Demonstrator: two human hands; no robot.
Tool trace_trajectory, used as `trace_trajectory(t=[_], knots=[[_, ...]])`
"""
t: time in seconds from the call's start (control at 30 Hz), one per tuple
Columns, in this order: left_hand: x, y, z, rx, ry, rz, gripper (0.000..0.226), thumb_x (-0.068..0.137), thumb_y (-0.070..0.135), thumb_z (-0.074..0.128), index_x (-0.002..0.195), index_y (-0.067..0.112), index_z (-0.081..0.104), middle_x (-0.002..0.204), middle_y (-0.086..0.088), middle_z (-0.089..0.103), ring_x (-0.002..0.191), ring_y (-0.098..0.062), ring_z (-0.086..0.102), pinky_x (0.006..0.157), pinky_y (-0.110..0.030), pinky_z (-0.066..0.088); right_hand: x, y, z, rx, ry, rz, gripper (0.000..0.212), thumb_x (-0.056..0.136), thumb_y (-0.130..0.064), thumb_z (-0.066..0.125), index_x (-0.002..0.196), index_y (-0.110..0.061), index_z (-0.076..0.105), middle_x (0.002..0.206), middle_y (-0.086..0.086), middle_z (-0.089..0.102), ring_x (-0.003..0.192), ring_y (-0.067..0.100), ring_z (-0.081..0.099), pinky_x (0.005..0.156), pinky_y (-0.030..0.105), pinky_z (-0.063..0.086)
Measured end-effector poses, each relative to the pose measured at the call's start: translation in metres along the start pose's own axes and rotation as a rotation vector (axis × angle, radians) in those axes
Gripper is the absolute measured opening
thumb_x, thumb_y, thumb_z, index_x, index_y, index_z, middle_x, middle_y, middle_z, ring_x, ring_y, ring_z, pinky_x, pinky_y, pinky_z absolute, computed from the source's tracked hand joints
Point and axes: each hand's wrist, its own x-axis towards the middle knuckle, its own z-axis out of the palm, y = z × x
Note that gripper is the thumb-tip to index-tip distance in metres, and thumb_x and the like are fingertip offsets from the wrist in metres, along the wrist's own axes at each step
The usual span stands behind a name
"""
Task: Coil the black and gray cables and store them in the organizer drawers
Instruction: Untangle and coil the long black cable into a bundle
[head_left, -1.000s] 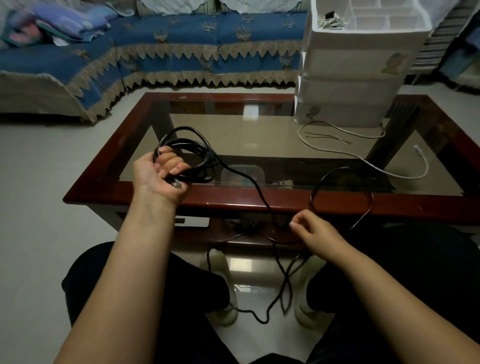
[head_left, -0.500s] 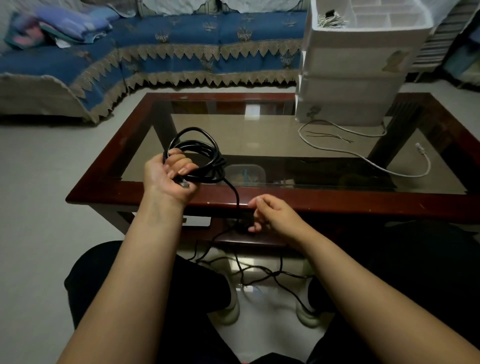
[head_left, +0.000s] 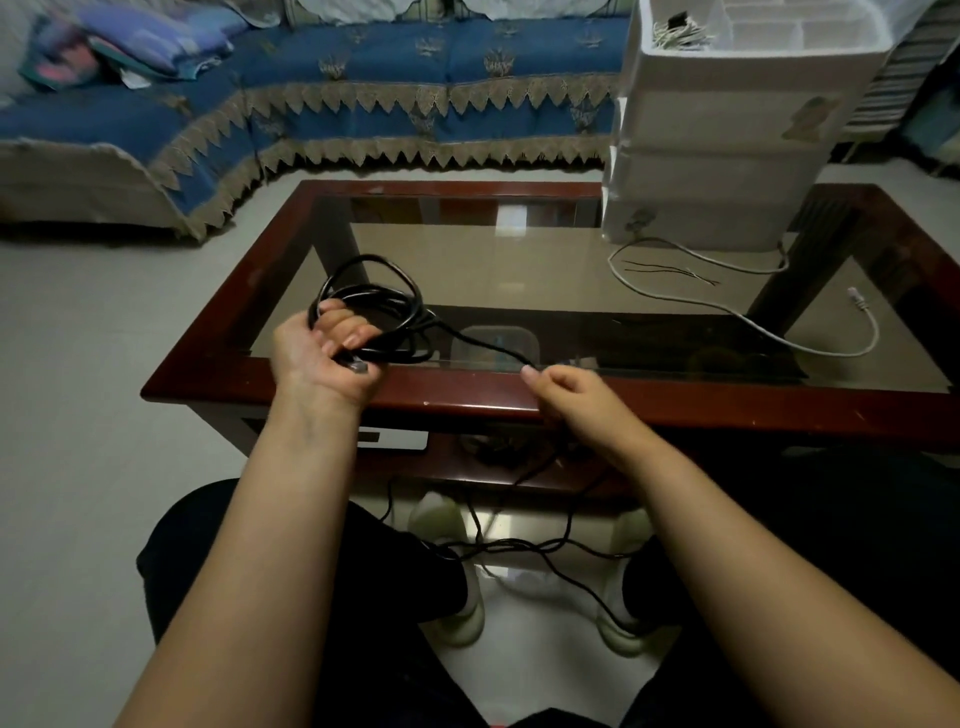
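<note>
Coiling: I am midway through winding the black cable (head_left: 384, 312), sitting at the glass-topped coffee table (head_left: 519, 400) so the loops have room above its near edge
Left hand: my left hand (head_left: 324, 353) is curled round the bundle of loops, fingers through the ring, so the turns already made cannot spring apart; one plug (head_left: 358, 367) pokes out under my thumb
Strand between hands: it runs nearly straight from the bundle to my other hand, which I judge keeps the next loop even
Right hand: my right hand (head_left: 569, 395) pinches the cable between thumb and fingertips just above the table's front rail, feeding the next length toward the coil
Slack: the rest of the black cable hangs below the table and lies tangled on the floor between my shoes (head_left: 457, 571), so a fair share is not yet wound
Gray cable: the gray cable (head_left: 753, 325) lies loose on the glass to the right, uncoiled, waiting its turn
Organizer: the white drawer organizer (head_left: 727, 156) stands on the far right corner of the table, drawers closed as far as I can tell, within reach once a coil is ready
</note>
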Motion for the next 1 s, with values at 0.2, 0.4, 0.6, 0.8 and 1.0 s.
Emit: trace_trajectory(t=[0.2, 0.4, 0.6, 0.8, 1.0], knots=[[0.009, 0.002, -0.007, -0.134, 0.144, 0.123, 0.047, 0.099, 0.017, 0.031, 0.054, 0.014, 0.042, 0.036, 0.008, 0.029, 0.028, -0.006, 0.023, 0.034, -0.016, 0.021, -0.015, -0.017, -0.02, 0.062, 0.033, -0.004, 0.019, 0.097, -0.028, 0.049, 0.095, -0.016, 0.063, 0.074, 0.008, 0.053, 0.061, 0.013, 0.051, 0.054, 0.018, 0.041], [0.006, -0.022, -0.007, 0.06, 0.237, 0.215, 0.036, 0.1, 0.025, 0.034, 0.067, 0.016, 0.046, 0.044, 0.008, 0.03, 0.032, -0.006, 0.022, 0.034, -0.018, 0.022, -0.031, -0.055, -0.016, -0.764, 0.194, -0.197, 0.023, 0.096, -0.036, 0.049, 0.109, -0.025, 0.064, 0.099, 0.0, 0.069, 0.092, 0.021, 0.062, 0.078, 0.036, 0.051], [-0.002, -0.041, -0.006, 0.519, 0.195, 0.148, 0.04, 0.101, 0.043, 0.035, 0.073, 0.019, 0.05, 0.046, 0.009, 0.035, 0.035, -0.005, 0.027, 0.035, -0.018, 0.024, -0.052, -0.119, -0.012, -1.11, -0.212, -0.55, 0.021, 0.096, -0.037, 0.049, 0.111, -0.03, 0.062, 0.1, -0.006, 0.062, 0.087, 0.013, 0.056, 0.067, 0.026, 0.037], [-0.036, -0.075, 0.01, 1.039, 0.01, -0.066, 0.036, 0.101, 0.036, 0.042, 0.086, 0.008, 0.059, 0.066, -0.011, 0.058, 0.06, -0.015, 0.056, 0.048, -0.015, 0.046, -0.04, -0.146, -0.015, -0.836, -0.552, -0.475, 0.009, 0.094, -0.032, 0.053, 0.093, -0.037, 0.059, 0.084, -0.019, 0.057, 0.074, -0.005, 0.053, 0.064, 0.008, 0.037], [-0.045, -0.083, 0.005, 0.949, -0.175, -0.183, 0.026, 0.097, 0.025, 0.05, 0.077, 0.01, 0.06, 0.053, 0.0, 0.046, 0.041, -0.008, 0.041, 0.041, -0.019, 0.035, -0.018, -0.132, -0.025, -0.686, -0.464, -0.333, 0.018, 0.094, -0.034, 0.053, 0.099, -0.022, 0.065, 0.089, -0.007, 0.065, 0.078, 0.003, 0.06, 0.065, 0.014, 0.046]])
